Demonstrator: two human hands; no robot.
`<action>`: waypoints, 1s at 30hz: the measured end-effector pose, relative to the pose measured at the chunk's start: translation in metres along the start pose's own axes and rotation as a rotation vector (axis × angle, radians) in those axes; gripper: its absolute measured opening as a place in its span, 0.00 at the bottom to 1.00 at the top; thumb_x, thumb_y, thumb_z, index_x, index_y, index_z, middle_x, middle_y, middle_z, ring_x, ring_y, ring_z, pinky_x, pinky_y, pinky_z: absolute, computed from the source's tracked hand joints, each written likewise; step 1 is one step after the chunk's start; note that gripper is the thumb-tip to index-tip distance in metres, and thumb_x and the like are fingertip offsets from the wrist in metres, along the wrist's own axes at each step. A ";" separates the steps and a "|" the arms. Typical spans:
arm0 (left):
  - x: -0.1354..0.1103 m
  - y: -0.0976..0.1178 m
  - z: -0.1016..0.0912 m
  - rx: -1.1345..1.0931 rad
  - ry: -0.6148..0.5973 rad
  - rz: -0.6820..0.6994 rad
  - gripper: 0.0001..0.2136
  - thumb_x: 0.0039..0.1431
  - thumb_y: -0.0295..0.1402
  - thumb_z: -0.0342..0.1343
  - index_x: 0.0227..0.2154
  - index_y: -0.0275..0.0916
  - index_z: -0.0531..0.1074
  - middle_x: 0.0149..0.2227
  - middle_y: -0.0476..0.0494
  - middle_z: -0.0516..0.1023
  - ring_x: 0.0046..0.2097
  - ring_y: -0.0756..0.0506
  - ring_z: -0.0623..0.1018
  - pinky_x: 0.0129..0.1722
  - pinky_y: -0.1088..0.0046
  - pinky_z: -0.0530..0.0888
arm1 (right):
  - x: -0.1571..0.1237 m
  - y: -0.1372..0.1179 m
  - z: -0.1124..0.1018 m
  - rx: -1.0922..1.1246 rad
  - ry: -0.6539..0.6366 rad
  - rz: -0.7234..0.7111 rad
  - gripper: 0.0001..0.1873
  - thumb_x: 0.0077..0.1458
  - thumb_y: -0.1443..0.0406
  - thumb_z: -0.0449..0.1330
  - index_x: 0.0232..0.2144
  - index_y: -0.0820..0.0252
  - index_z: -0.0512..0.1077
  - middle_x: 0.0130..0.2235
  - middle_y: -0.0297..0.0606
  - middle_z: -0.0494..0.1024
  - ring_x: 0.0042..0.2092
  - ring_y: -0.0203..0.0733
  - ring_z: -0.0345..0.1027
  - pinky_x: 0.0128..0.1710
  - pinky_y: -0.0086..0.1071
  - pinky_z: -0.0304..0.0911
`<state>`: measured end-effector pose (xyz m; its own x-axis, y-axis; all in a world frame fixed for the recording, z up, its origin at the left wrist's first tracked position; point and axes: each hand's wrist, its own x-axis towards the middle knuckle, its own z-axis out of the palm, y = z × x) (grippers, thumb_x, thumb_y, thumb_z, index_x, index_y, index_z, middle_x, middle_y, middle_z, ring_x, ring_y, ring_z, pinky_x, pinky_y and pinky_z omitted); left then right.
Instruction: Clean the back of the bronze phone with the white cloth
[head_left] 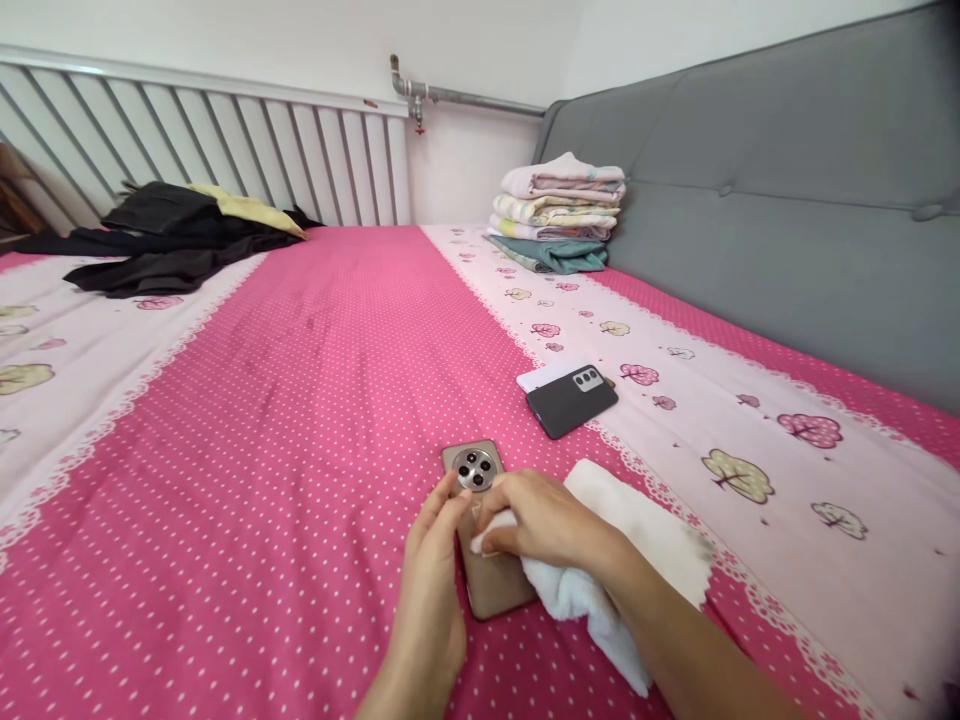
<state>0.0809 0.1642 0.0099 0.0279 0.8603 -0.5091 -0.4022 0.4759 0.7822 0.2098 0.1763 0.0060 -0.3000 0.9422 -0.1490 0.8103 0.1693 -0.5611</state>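
Note:
A gold-brown smartphone (495, 587) lies back side up on the pink dotted bedcover, its round camera ring at the far end. Along its left edge rests my left hand (433, 570), fingertips and thumb gripping it beside the camera ring. My right hand (544, 515) pinches a bunched white cloth (574, 592) against the phone's back. The rest of that cloth trails toward me under my right wrist. Just right of it, a flat off-white cloth (645, 525) is spread on the bed, partly covered by my right forearm.
Farther off lies a black smartphone (566, 408) over a white flat item (536, 376). Folded cloths (559, 210) are stacked by the grey headboard (765, 150). Dark clothes (180, 235) with a yellow piece (244, 208) lie near the white radiator (247, 150).

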 end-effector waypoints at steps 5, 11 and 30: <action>-0.005 0.004 0.004 -0.006 0.046 -0.007 0.19 0.53 0.29 0.53 0.49 0.38 0.65 0.45 0.42 0.75 0.44 0.47 0.75 0.38 0.78 0.72 | 0.006 -0.002 0.002 -0.044 0.155 0.082 0.08 0.49 0.60 0.60 0.33 0.47 0.76 0.38 0.31 0.76 0.41 0.40 0.69 0.37 0.29 0.58; -0.007 0.003 0.003 -0.019 0.056 -0.008 0.18 0.53 0.29 0.53 0.48 0.39 0.66 0.50 0.43 0.72 0.46 0.47 0.74 0.38 0.80 0.72 | 0.007 -0.005 0.005 -0.134 0.212 0.129 0.09 0.51 0.61 0.58 0.36 0.48 0.75 0.39 0.33 0.76 0.41 0.41 0.69 0.37 0.31 0.58; 0.004 -0.005 -0.005 -0.007 -0.009 0.007 0.19 0.52 0.31 0.55 0.48 0.41 0.66 0.48 0.46 0.74 0.48 0.47 0.74 0.41 0.79 0.72 | 0.007 -0.004 0.007 -0.142 0.215 0.111 0.09 0.50 0.63 0.58 0.36 0.50 0.75 0.39 0.33 0.75 0.41 0.42 0.69 0.37 0.31 0.58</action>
<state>0.0785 0.1643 0.0018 0.0336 0.8655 -0.4999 -0.4091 0.4682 0.7832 0.2009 0.1800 0.0017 -0.1036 0.9945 -0.0183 0.8994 0.0858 -0.4286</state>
